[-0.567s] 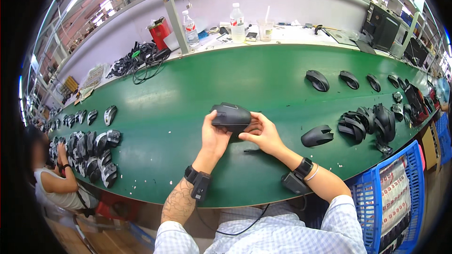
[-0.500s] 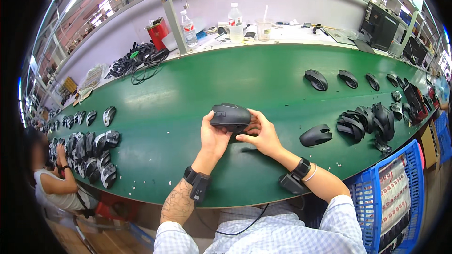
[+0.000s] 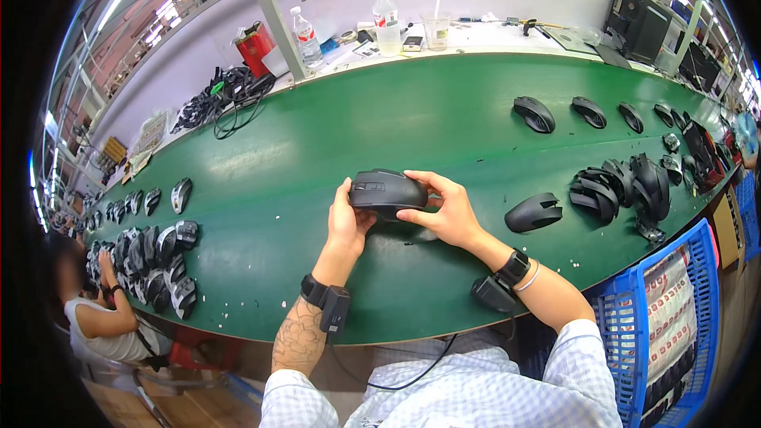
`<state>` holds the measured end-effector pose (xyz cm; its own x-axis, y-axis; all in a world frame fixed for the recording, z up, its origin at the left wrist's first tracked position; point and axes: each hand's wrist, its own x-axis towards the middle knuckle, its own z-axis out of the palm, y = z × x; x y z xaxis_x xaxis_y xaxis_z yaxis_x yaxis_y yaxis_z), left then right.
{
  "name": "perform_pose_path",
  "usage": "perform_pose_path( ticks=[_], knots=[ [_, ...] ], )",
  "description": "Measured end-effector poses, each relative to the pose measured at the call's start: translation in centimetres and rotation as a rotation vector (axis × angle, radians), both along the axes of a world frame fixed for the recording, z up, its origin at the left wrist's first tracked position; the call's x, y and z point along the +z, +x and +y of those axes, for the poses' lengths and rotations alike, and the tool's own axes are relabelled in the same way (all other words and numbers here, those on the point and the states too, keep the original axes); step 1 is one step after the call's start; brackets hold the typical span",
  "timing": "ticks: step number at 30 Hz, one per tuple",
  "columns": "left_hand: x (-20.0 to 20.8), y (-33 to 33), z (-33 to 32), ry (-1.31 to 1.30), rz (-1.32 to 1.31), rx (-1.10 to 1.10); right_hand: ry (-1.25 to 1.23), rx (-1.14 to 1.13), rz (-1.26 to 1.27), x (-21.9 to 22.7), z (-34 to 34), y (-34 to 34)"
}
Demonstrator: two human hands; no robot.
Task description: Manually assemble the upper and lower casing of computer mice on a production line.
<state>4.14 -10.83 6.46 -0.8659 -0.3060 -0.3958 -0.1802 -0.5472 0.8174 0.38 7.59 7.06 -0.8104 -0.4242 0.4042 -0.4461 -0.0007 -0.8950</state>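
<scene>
A black computer mouse (image 3: 388,191) is held between my two hands above the middle of the green table. My left hand (image 3: 347,218) grips its left end, fingers partly hidden behind and beneath it. Around the right end, my right hand (image 3: 449,208) has its fingers on top and the thumb along the near side. To the right of my hands lies a loose black mouse shell (image 3: 533,212). Beyond it is a heap of black mouse shells (image 3: 596,194).
Several black mice (image 3: 534,114) stand in a row at the far right. Mouse parts (image 3: 151,257) crowd the left side, where a co-worker (image 3: 103,313) sits. A blue basket (image 3: 634,333) stands at the right edge. Bottles (image 3: 387,24) and tangled cables (image 3: 226,95) line the back.
The mouse has turned slightly in my hands. My right fingers have moved onto its top and my thumb has come against its near side. The whole view has shifted a little.
</scene>
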Motion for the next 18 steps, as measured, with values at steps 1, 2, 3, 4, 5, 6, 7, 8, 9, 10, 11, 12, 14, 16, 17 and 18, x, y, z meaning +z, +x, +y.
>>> perform_pose_path(
  ticks=[1,2,3,4,5,6,7,8,9,10,11,12,14,16,17,18],
  knots=[
    [0.0,0.0,0.0,-0.034,0.002,0.002,0.005,0.013,-0.055,0.0,0.1,-0.1],
    [0.1,0.0,0.0,-0.035,0.0,0.003,-0.008,0.031,-0.064,-0.2,0.2,-0.3],
    [0.3,0.2,0.1,-0.072,-0.005,0.009,-0.009,0.029,-0.067,-0.5,0.2,-0.5],
    [0.5,0.3,0.3,-0.11,-0.009,0.015,-0.041,0.061,-0.136,-0.7,0.3,-0.7],
    [0.7,0.3,0.4,-0.11,-0.011,0.014,-0.074,0.094,-0.206,-1.0,0.4,-0.9],
    [0.8,0.4,0.5,-0.119,-0.011,0.009,-0.074,0.094,-0.207,-1.3,0.4,-1.1],
    [0.9,0.4,0.5,-0.127,-0.011,0.005,-0.06,0.088,-0.216,-1.5,0.4,-1.4],
    [0.9,0.3,0.6,-0.127,-0.013,0.006,-0.046,0.083,-0.224,-1.8,0.3,-1.5],
    [0.9,0.3,0.7,-0.153,-0.022,-0.002,-0.045,0.085,-0.225,-2.0,0.2,-1.6],
    [0.9,0.3,0.7,-0.179,-0.032,-0.009,-0.104,0.113,-0.276,-2.2,0.0,-1.7],
    [0.9,0.4,0.6,-0.178,-0.033,-0.006,-0.164,0.141,-0.326,-2.3,-0.1,-1.7],
    [0.9,0.4,0.5,-0.182,-0.026,-0.053,-0.162,0.141,-0.327,-2.3,0.0,-1.8],
    [1.0,0.5,0.4,-0.184,-0.019,-0.1,-0.18,0.201,-0.437,-2.1,0.3,-2.1],
    [1.5,0.8,0.4,-0.053,0.018,-0.262,-0.159,0.16,-0.496,-1.7,0.3,-2.0],
    [1.7,0.9,0.6,-0.053,0.017,-0.262,-0.138,0.118,-0.554,-1.6,0.3,-1.9],
    [1.9,0.9,1.1,-0.168,0.039,-0.343,-0.136,0.116,-0.556,-1.7,0.3,-1.9]
  ],
)
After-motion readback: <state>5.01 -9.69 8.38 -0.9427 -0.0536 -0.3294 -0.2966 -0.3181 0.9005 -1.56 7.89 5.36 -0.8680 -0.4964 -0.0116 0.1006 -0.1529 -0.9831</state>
